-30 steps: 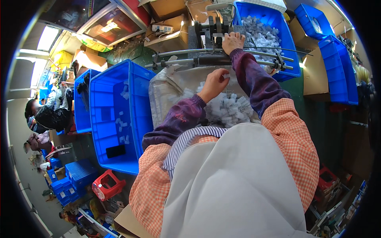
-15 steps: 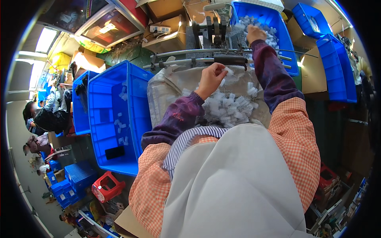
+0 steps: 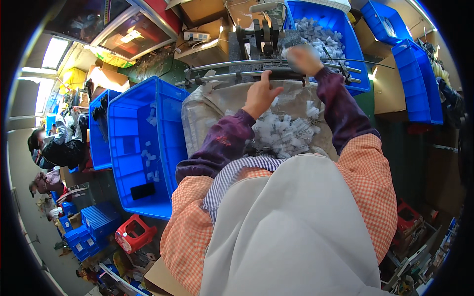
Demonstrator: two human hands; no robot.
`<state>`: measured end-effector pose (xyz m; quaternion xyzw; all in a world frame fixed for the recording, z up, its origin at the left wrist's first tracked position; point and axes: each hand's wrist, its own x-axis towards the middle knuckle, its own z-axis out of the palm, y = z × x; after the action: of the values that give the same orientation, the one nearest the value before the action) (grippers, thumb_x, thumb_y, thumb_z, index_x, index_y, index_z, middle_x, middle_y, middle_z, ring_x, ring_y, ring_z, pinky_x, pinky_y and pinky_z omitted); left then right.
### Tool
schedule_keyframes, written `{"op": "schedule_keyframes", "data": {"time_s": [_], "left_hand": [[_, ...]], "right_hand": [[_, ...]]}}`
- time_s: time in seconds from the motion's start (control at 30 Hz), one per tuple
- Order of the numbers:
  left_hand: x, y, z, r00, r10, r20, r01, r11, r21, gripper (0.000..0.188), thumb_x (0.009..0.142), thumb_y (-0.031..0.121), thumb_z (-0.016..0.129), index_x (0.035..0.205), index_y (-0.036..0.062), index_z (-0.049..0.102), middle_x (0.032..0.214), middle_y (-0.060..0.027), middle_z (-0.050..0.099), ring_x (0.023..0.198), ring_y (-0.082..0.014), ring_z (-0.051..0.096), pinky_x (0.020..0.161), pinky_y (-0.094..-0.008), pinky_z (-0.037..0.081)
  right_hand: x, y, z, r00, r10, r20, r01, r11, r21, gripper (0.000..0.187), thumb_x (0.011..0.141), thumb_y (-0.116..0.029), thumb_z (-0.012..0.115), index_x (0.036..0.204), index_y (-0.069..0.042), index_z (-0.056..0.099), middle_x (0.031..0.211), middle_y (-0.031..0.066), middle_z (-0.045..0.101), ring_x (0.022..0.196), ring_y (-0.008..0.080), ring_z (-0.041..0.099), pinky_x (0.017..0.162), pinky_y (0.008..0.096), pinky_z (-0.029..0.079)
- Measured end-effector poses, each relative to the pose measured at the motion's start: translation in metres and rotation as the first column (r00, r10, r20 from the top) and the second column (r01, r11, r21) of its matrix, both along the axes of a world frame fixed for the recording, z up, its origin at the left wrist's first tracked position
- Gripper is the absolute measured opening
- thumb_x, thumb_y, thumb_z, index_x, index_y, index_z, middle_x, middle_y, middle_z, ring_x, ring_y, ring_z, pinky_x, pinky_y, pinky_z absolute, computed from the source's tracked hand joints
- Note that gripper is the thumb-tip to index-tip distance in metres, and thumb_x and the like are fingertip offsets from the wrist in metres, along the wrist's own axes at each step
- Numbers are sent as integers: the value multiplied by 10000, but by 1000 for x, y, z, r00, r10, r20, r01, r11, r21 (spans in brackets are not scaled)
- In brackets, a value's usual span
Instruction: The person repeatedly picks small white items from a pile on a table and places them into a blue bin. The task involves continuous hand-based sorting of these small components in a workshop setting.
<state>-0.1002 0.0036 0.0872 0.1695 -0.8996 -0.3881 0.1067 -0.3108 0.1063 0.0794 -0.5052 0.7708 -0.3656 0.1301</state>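
My left hand [image 3: 260, 96] reaches over a grey cloth, its index finger stretched toward the dark roller [image 3: 281, 74] and its thumb spread; I see nothing held in it. Whether the fingertip touches the roller is hard to tell. My right hand [image 3: 303, 60] hovers at the right end of the metal rods, its fingers smeared by motion. On the cloth [image 3: 200, 111] below both hands lies a pile of small translucent white ribbed pieces [image 3: 286, 133]. Behind the right hand, a blue bin [image 3: 356, 54] holds many more such whitish pieces [image 3: 321, 37].
Two metal rods [image 3: 222, 68] run across in front of a dark machine block [image 3: 264, 42]. At the left stands a large blue bin [image 3: 121, 170] with a few white pieces and a dark flat object [image 3: 142, 190]. A red stool [image 3: 134, 234] is lower left; cardboard boxes [image 3: 210, 44] are behind.
My right hand has come back from the blue bin to the rods. My left hand has moved slightly forward, and its pinched fingers have spread, with the index finger now extended.
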Motion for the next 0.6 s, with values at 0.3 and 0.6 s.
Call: {"op": "schedule_keyframes", "data": {"time_s": [0.3, 0.6], "left_hand": [[3, 23, -56, 960, -129, 249, 218, 902, -372, 418, 704, 232, 681, 1034, 49, 502, 1024, -182, 529, 945, -378, 551, 716, -439, 488], [3, 21, -65, 951, -266, 157, 296, 930, -218, 265, 724, 134, 643, 949, 44, 537, 980, -173, 528, 890, -375, 554, 739, -436, 464]], "right_hand": [[-11, -52, -26, 681, -335, -651, 497, 864, 75, 161, 788, -213, 513, 908, -187, 616, 941, -4, 585, 957, 216, 530, 819, 384, 389], [-18, -57, -33, 715, -306, -628, 455, 886, 86, 184, 778, -193, 503, 924, -195, 616, 957, -9, 595, 1011, 218, 487, 839, 388, 333]]}}
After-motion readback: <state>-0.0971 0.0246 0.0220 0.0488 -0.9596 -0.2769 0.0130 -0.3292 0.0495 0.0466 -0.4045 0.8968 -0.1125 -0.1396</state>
